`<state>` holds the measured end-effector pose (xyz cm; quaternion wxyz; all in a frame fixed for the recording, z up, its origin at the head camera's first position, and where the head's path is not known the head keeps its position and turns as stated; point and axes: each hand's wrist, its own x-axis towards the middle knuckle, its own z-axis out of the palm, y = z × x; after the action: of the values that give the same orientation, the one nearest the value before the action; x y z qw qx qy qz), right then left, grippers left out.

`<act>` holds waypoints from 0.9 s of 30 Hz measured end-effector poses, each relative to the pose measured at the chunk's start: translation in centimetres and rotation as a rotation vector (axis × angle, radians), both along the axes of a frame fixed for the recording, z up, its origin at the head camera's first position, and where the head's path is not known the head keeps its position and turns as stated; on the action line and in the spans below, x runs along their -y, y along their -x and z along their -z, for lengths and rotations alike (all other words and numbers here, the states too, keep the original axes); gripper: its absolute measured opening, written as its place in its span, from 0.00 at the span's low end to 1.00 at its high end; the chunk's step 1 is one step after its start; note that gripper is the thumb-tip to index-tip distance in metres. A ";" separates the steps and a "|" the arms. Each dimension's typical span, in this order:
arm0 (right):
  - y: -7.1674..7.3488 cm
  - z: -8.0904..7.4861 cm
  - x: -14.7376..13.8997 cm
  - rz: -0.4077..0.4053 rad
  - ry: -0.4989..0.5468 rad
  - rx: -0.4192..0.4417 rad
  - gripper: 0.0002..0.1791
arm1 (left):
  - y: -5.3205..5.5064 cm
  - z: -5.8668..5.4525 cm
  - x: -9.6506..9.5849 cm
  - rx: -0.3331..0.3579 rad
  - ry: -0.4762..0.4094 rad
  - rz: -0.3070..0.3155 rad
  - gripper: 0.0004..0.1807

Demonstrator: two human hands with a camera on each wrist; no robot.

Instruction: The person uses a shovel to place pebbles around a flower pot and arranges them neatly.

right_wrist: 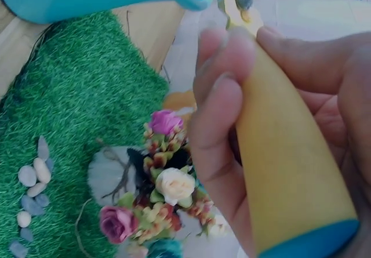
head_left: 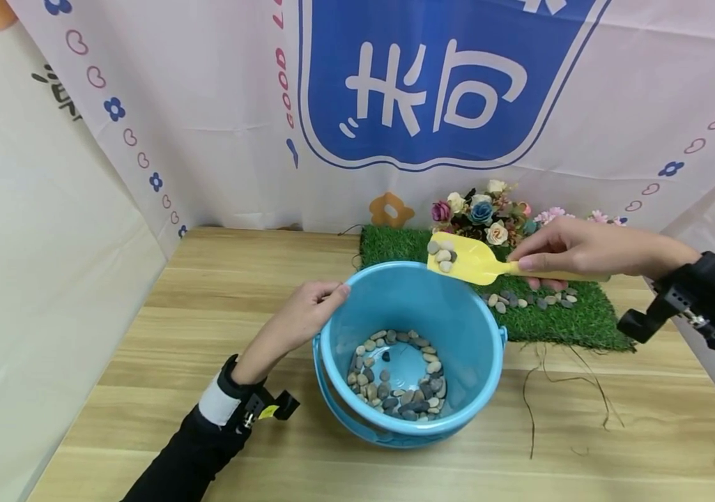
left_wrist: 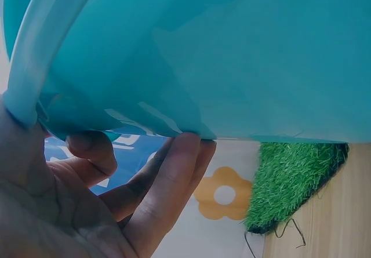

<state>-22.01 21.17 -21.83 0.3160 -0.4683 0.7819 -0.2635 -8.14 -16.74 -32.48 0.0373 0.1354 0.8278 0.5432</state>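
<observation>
A blue bucket [head_left: 470, 335] stands on the wooden table, with grey, tan and white pebbles [head_left: 395, 404] lying in a ring on its bottom. My left hand [head_left: 297, 314] grips its rim at the left; in the left wrist view several fingers [left_wrist: 165, 194] lie against the outer wall. A yellow toy shovel [head_left: 473, 258] is held level above the bucket's far right rim by my right hand [head_left: 589, 247]. Several pebbles [head_left: 444, 256] rest on its blade. The right wrist view shows fingers and thumb wrapped around the thick handle [right_wrist: 290, 153], which has a blue end.
Behind and right of the bucket lies a green turf mat [head_left: 558, 324] with a row of pebbles [head_left: 529, 301] on it. Artificial flowers [head_left: 483, 209] stand at its back. Thin dark strands [head_left: 564, 378] lie on the table [head_left: 238, 279]. A printed cloth [head_left: 238, 139] hangs behind.
</observation>
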 end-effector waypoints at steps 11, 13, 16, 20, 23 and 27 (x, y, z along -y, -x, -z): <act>0.0 2.5 -2.6 0.180 -0.031 -0.016 0.13 | -0.1 -0.1 0.1 0.006 -0.017 0.006 0.20; -0.1 3.3 -2.9 0.186 -0.031 -0.015 0.12 | -0.1 -0.2 0.1 0.005 -0.011 0.001 0.19; -0.2 4.4 -3.2 0.216 -0.039 -0.016 0.12 | -0.1 -0.3 0.0 -0.001 0.001 -0.006 0.19; -0.6 6.0 -3.6 0.262 -0.060 0.000 0.13 | -0.1 -0.3 0.0 -0.007 0.005 -0.007 0.19; -0.9 7.2 -3.9 0.287 -0.080 0.045 0.14 | -0.1 -0.2 0.0 -0.013 0.003 -0.005 0.19; -1.3 9.0 -4.2 0.309 -0.109 0.087 0.15 | 0.0 -0.1 0.1 -0.015 0.010 -0.007 0.20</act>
<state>-20.72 25.40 -30.78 0.3302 -0.3128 0.8434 -0.2860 -8.12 -16.84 -32.43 0.0296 0.1363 0.8312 0.5383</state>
